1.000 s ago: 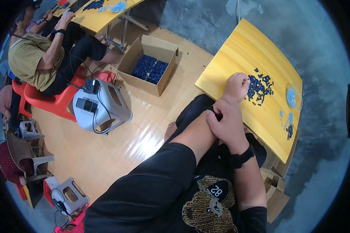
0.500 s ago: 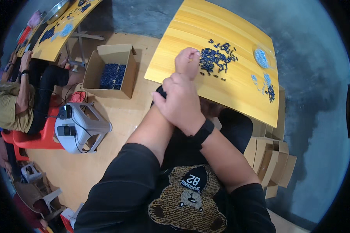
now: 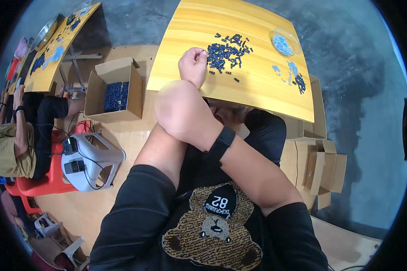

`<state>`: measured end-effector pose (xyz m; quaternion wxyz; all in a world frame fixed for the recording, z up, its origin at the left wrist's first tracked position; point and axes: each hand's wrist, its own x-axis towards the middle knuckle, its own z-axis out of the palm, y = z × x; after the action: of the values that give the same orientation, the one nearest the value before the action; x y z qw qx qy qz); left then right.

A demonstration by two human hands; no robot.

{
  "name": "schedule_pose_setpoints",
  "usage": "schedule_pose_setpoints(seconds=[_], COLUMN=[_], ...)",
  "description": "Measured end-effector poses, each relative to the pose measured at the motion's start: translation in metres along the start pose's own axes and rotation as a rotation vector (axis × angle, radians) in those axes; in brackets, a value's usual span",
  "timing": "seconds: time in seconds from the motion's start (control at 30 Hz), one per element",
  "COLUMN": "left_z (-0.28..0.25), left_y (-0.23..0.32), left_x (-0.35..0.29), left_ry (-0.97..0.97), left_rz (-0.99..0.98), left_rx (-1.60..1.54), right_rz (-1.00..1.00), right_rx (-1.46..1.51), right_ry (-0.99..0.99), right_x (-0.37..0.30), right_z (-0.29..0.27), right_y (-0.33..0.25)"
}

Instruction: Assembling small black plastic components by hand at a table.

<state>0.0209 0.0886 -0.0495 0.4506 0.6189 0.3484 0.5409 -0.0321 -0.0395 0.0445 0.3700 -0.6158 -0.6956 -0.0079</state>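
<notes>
My left hand [image 3: 193, 67] is above the near left part of the yellow table. Its fingers are pinched together at the left edge of a pile of small black pieces [image 3: 222, 55]. Whatever they hold, if anything, is too small to make out. Across my left forearm, just below the wrist, lies my right hand [image 3: 178, 110], with a black band on its wrist. A smooth blur covers this hand, so its fingers cannot be read. A few single black pieces [image 3: 236, 80] lie nearer the table's front edge.
On the yellow table [image 3: 267, 101], a clear round dish [image 3: 282, 44] holds light-blue bits, and loose blue and black pieces [image 3: 298, 82] lie nearby. An open carton [image 3: 133, 99] of dark pieces stands left, beside a grey stool [image 3: 92, 158]. A person [image 3: 20, 135] sits at another table.
The whole view has shifted, so the table and carton appear farther left and higher. My left hand stays pinched beside the pile. My right hand, earlier wrapped over the left wrist, is now blurred.
</notes>
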Motion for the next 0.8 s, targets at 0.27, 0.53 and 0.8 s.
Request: schedule_pose_setpoints(seconds=[0.27, 0.53, 0.8], left_z=[-0.005, -0.003, -0.007], left_y=[0.002, 0.001, 0.006], left_x=[0.0, 0.0, 0.005], left_ry=[-0.044, -0.002, -0.031], left_rz=[-0.011, -0.033, -0.214], left_rx=[0.05, 0.002, -0.296], right_rz=[0.061, -0.005, 0.313], right_rx=[-0.017, 0.073, -0.132], right_ry=[-0.166, -0.025, 0.171], right_x=[-0.005, -0.005, -0.053], right_z=[0.0, 0.0, -0.041], right_y=[-0.001, 0.0, 0.09])
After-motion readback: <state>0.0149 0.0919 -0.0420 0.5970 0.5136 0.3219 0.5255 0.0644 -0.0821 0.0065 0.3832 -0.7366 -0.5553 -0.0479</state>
